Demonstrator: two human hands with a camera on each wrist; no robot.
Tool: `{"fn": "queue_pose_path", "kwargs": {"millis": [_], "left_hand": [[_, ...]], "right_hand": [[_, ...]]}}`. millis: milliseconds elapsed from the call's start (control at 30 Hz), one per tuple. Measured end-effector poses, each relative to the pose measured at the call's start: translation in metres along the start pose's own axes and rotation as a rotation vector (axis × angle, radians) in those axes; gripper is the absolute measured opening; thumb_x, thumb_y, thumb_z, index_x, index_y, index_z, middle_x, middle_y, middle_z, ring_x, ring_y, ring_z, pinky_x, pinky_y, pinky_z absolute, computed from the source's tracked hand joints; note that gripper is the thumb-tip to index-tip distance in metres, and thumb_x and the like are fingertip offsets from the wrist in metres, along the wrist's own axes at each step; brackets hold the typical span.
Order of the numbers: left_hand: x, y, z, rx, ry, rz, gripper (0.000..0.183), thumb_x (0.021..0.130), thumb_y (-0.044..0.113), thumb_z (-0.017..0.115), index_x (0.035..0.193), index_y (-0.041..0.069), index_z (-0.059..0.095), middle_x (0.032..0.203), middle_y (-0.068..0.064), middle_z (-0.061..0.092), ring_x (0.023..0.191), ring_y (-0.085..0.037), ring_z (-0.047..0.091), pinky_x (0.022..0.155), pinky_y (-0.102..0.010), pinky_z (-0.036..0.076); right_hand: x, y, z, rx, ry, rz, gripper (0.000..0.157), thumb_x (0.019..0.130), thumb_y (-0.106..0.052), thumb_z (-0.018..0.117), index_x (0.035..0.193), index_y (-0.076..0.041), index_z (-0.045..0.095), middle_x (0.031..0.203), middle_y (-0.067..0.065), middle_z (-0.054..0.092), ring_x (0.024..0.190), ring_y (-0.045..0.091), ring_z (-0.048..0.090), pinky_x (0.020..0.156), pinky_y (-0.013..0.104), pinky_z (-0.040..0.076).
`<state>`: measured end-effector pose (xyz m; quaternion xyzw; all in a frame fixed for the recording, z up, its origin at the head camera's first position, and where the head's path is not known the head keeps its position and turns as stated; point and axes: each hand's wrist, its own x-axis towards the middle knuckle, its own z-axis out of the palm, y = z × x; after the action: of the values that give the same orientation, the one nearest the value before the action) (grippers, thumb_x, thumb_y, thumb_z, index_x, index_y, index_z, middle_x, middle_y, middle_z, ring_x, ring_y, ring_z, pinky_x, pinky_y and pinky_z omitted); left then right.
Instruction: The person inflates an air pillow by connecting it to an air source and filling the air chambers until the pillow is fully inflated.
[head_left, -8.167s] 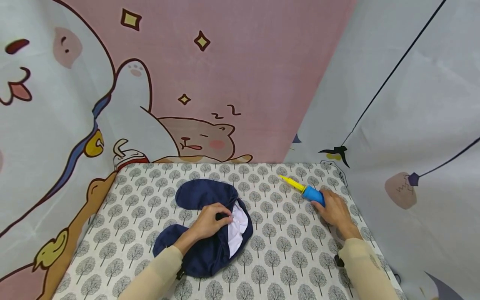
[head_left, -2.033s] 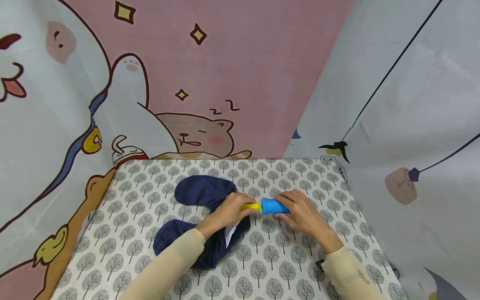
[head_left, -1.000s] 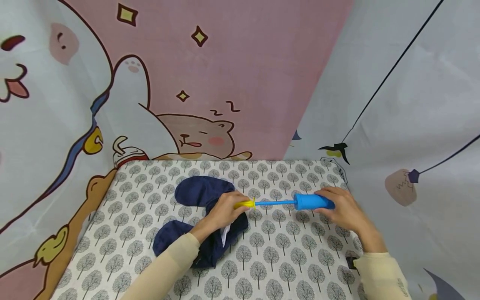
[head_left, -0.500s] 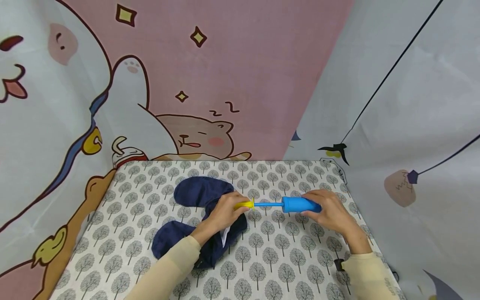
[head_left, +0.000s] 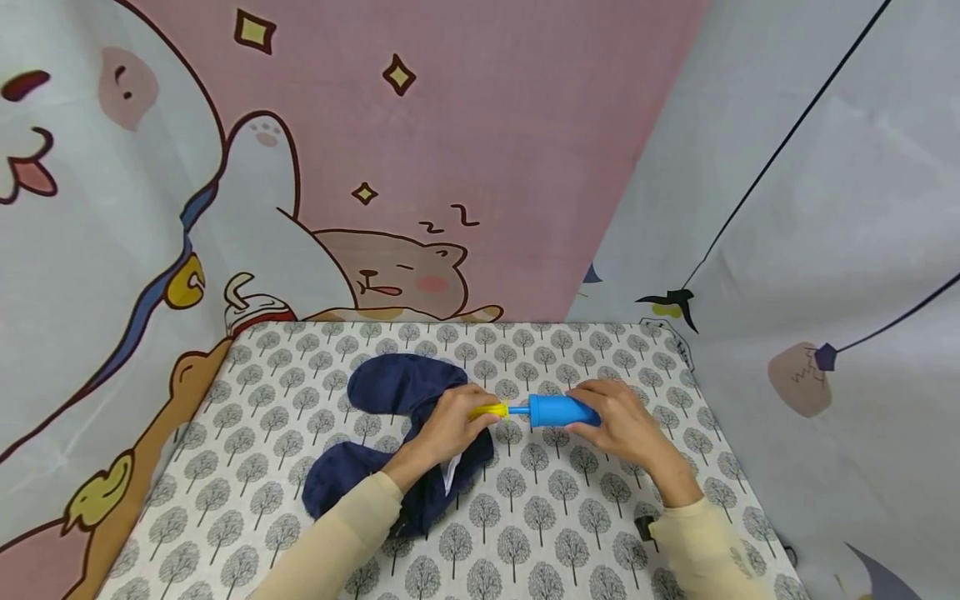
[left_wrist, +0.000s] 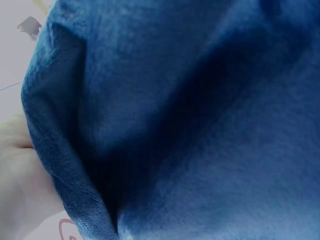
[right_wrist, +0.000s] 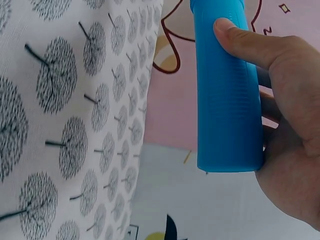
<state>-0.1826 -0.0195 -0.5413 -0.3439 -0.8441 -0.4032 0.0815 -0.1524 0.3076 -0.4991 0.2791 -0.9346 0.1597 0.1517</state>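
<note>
A navy neck pillow (head_left: 405, 385) is lying in a U shape on the table, and a strip of white lining (head_left: 449, 473) is showing inside its cover, just below the left hand (head_left: 452, 423). That hand is curling its fingers closely round the yellow end (head_left: 489, 410) of a hand pump over the pillow — where the tip is pointing, the hand is hiding. The right hand (head_left: 624, 427) is gripping the blue barrel (head_left: 558, 411) between thumb and fingers, opened only to the barrel's width, and a short length of blue rod (head_left: 518, 410) is joining the two parts. In the right wrist view the barrel is showing apart from the white cloth (head_left: 540, 542), which is covering the table with printed grey trees. Behind, a pink and pale curtain (head_left: 525, 167) is hanging — cartoon animals are covering it.
</note>
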Motion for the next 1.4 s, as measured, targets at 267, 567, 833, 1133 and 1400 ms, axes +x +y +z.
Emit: {"fn": "queue_pose_path", "kwargs": {"millis": [267, 567, 833, 1133, 1400], "left_hand": [[0.002, 0.007, 0.000, -0.004, -0.020, -0.047, 0.025, 0.099, 0.009, 0.086, 0.124, 0.005, 0.086, 0.111, -0.012, 0.082, 0.092, -0.024, 0.075, 0.079, -0.027, 0.059], [0.003, 0.006, -0.002, 0.003, -0.039, -0.033, 0.027, 0.102, 0.012, 0.084, 0.129, 0.006, 0.085, 0.111, -0.012, 0.083, 0.092, -0.023, 0.077, 0.079, -0.027, 0.062], [0.007, 0.009, -0.009, 0.031, -0.029, -0.025, 0.023, 0.100, 0.010, 0.086, 0.123, 0.009, 0.087, 0.109, -0.009, 0.083, 0.089, -0.020, 0.076, 0.078, -0.027, 0.061], [0.006, 0.007, -0.010, 0.039, -0.008, -0.031, 0.026, 0.104, 0.014, 0.083, 0.128, 0.005, 0.085, 0.113, -0.011, 0.083, 0.098, -0.024, 0.080, 0.085, -0.034, 0.066], [0.003, -0.020, 0.004, -0.032, 0.054, 0.014, 0.028, 0.104, 0.018, 0.083, 0.130, 0.007, 0.085, 0.113, -0.011, 0.083, 0.097, -0.026, 0.080, 0.083, -0.035, 0.066]], "right_hand": [[0.008, -0.013, 0.007, 0.005, -0.045, -0.011, 0.058, 0.082, -0.033, 0.104, 0.129, -0.005, 0.083, 0.129, 0.018, 0.081, 0.119, 0.038, 0.076, 0.103, 0.059, 0.062], [-0.009, 0.009, -0.007, 0.052, -0.062, 0.080, 0.058, 0.083, -0.030, 0.103, 0.131, -0.004, 0.082, 0.134, 0.018, 0.078, 0.122, 0.042, 0.075, 0.103, 0.062, 0.063], [-0.026, 0.037, -0.032, 0.051, -0.030, 0.115, 0.056, 0.083, -0.020, 0.103, 0.133, -0.006, 0.081, 0.134, 0.021, 0.077, 0.122, 0.047, 0.074, 0.101, 0.068, 0.061], [-0.039, 0.057, -0.050, 0.011, -0.005, 0.177, 0.057, 0.086, -0.016, 0.099, 0.138, -0.007, 0.078, 0.139, 0.025, 0.075, 0.127, 0.053, 0.069, 0.107, 0.065, 0.043], [-0.032, 0.048, -0.048, -0.005, -0.001, 0.161, 0.056, 0.087, -0.020, 0.099, 0.137, -0.007, 0.079, 0.137, 0.022, 0.077, 0.126, 0.050, 0.071, 0.103, 0.062, 0.043]]}}
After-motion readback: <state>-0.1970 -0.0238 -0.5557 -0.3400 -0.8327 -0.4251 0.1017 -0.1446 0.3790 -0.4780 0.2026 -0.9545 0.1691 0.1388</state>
